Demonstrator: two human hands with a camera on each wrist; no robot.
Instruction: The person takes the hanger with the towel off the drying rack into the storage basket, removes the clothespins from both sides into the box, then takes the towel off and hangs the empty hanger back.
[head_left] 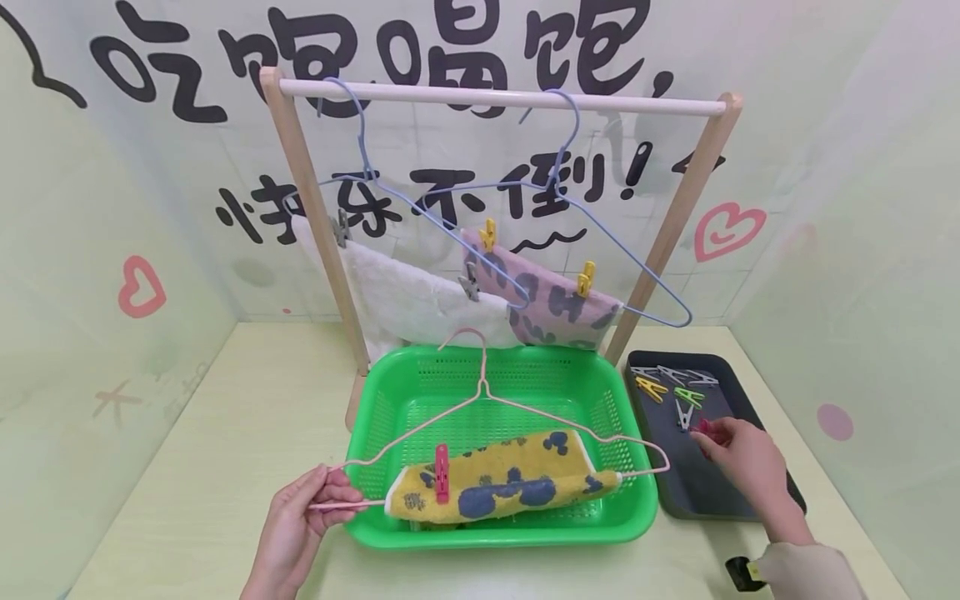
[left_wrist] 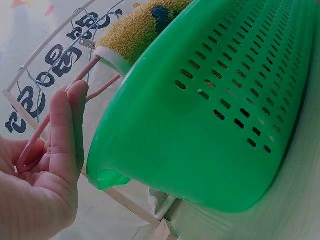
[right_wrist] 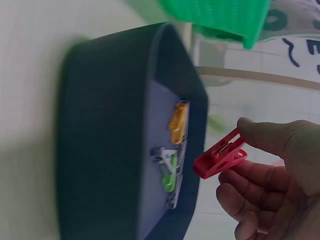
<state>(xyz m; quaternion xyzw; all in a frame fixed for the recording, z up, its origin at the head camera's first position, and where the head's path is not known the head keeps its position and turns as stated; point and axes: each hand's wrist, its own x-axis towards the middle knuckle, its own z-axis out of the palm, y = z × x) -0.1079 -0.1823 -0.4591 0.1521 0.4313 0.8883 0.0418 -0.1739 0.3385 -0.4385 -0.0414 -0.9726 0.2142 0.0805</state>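
Note:
My left hand [head_left: 303,517] grips the left end of a pink hanger [head_left: 423,425]. A yellow cloth [head_left: 525,479] with blue-grey patterns hangs folded over the hanger's bottom bar, and a pink-red clothespin [head_left: 442,475] stands clipped near its left end. Hanger and cloth are above a green basket [head_left: 502,535]. Over the dark tray at the right, my right hand [head_left: 746,467] pinches a red clothespin [right_wrist: 220,156] between thumb and fingers. Several grey, yellow and green clothespins [head_left: 687,397] lie in that tray [head_left: 701,483].
Behind the basket stands a wooden rack with a white rail [head_left: 495,96]. Two blue hangers [head_left: 558,179] hang there, one with a white cloth [head_left: 420,296] on grey clips, the other with a pink patterned cloth [head_left: 555,300] on yellow clips. Printed walls enclose the table [head_left: 225,433].

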